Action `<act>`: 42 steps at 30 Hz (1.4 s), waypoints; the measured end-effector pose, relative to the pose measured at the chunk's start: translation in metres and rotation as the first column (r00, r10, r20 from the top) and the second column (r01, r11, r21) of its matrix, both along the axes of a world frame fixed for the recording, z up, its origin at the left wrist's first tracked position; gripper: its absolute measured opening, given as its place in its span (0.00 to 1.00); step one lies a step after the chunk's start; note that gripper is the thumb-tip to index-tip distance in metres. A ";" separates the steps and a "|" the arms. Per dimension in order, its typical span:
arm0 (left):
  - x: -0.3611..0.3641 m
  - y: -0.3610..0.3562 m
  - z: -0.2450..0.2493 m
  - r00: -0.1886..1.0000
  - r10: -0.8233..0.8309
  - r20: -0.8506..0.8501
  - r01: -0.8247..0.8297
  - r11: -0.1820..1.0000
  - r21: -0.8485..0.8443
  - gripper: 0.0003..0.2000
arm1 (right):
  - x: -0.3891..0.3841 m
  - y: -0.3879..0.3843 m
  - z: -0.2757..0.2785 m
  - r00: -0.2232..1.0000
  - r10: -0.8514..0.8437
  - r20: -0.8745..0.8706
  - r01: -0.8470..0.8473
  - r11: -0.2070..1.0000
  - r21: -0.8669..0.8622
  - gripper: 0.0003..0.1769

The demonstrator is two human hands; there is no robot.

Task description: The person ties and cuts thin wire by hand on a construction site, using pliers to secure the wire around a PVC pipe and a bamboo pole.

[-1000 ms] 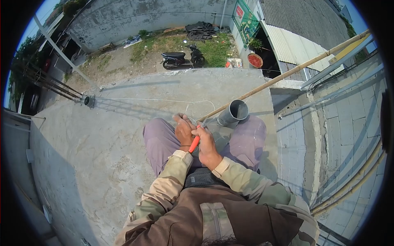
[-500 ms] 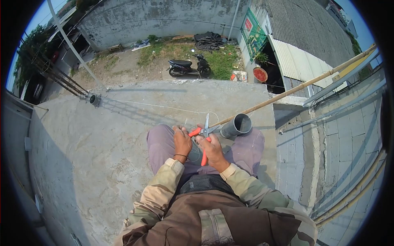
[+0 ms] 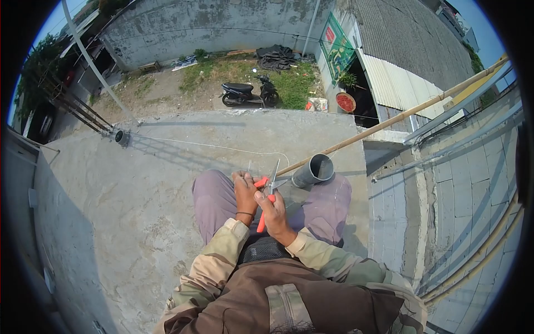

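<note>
My right hand (image 3: 272, 214) is closed around red-handled scissors (image 3: 272, 182), their metal blades spread apart and pointing up and to the right. Close beside it, my left hand (image 3: 245, 195) is closed, its fingertips near one red handle. A thin pale strand sticks up above the left fingers; what the left fingers grip is hidden, and I cannot tell whether it is this strand. White string (image 3: 222, 147) runs across the concrete and curves toward the hands. Just right of the hands, a grey pipe piece (image 3: 313, 171) stands by my right knee.
The string reaches a small dark pot (image 3: 122, 137) near upright steel bars (image 3: 83, 111) at the left. A long bamboo pole (image 3: 389, 122) slants to the upper right. Past the edge of the concrete slab (image 3: 139, 189), a parked scooter (image 3: 250, 96) stands on lower ground.
My right hand has shifted left toward my left hand. The scissors have turned, their lower handle now slanting down to the left. The whole view has shifted slightly.
</note>
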State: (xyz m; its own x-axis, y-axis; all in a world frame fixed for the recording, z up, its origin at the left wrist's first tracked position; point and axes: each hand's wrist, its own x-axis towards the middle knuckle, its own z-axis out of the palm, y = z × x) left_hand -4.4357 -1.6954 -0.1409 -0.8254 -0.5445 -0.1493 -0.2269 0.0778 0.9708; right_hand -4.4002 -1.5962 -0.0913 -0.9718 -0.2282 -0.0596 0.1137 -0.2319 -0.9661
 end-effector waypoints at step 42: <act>-0.028 -0.041 0.078 0.824 -0.524 -0.215 0.445 0.834 -0.326 0.05 | -0.023 0.046 0.019 0.929 0.273 0.248 -0.351 0.861 0.369 0.12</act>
